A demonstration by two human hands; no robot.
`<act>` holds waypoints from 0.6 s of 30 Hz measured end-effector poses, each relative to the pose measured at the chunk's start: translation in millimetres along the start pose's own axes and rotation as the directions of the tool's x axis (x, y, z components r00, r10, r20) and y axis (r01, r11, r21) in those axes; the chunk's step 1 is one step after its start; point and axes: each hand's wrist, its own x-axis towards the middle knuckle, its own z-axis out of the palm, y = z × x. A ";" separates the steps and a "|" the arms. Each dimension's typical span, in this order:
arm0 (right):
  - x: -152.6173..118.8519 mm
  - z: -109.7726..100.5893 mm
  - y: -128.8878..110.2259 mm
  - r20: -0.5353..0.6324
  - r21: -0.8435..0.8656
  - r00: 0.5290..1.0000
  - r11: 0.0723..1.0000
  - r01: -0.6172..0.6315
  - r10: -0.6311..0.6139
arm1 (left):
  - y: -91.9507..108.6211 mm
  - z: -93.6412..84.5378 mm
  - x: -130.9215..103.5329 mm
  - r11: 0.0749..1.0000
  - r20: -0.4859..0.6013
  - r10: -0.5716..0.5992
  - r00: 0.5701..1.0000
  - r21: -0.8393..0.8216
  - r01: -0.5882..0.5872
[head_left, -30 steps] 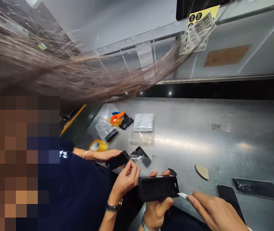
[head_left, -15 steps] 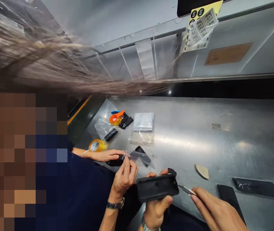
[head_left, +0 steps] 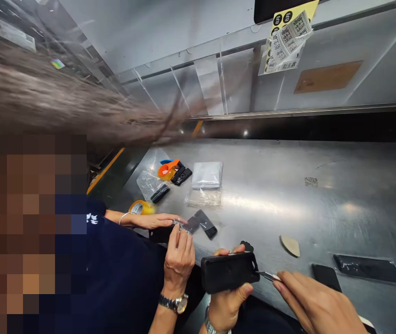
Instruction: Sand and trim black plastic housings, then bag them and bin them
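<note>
- A co-worker sits at far left, in a dark blue shirt (head_left: 114, 264) with small white writing on the sleeve, too small to read; hair blurs across the upper left of the view.
- The co-worker's two hands (head_left: 178, 257) work at a clear plastic wrapper (head_left: 192, 225) around a small black case at the near edge of the bench (head_left: 288, 195); what the fingers pinch is hard to make out.
- Farther back on the bench lie a yellow tape roll (head_left: 142, 207), an orange tape dispenser (head_left: 168, 169), some small black parts in clear bags and a white plastic pack (head_left: 207, 175).
- The left hand (head_left: 227, 304) is clamped on a black phone case (head_left: 229, 272), thumb over the near edge and fingertips over the far edge, holding it on its side just above the near edge of the bench (the wrist with its watch is cut off by the bottom of the frame).
- The right hand (head_left: 318, 304) pinches a thin metal tool (head_left: 269, 276), whose tip touches the right end of the phone case.
- A yellow sheet with white labels (head_left: 286, 39) hangs on the back wall; "8月" can be read in its black circles, the rest is too fine.
- A tan paper scrap (head_left: 290, 246) and two flat black pieces (head_left: 368, 269) lie at right.
</note>
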 end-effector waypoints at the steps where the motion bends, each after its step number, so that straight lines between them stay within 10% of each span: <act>1: -0.9 0.9 1.1 0.027 -0.008 1.000 1.000 0.016 -0.016 | 0.0 1.0 -1.3 0.998 -0.009 -0.050 0.999 -0.036 0.050; 8: -6.9 4.0 4.6 0.054 -0.066 0.996 0.995 0.077 -0.074 | -4.1 2.9 -9.2 0.948 0.005 -0.244 0.970 -0.211 0.240; 18: -2.6 -2.9 1.4 0.023 -0.159 0.989 0.976 0.150 -0.148 | -1.4 0.0 -8.9 0.960 -0.119 -0.175 0.977 -0.242 0.142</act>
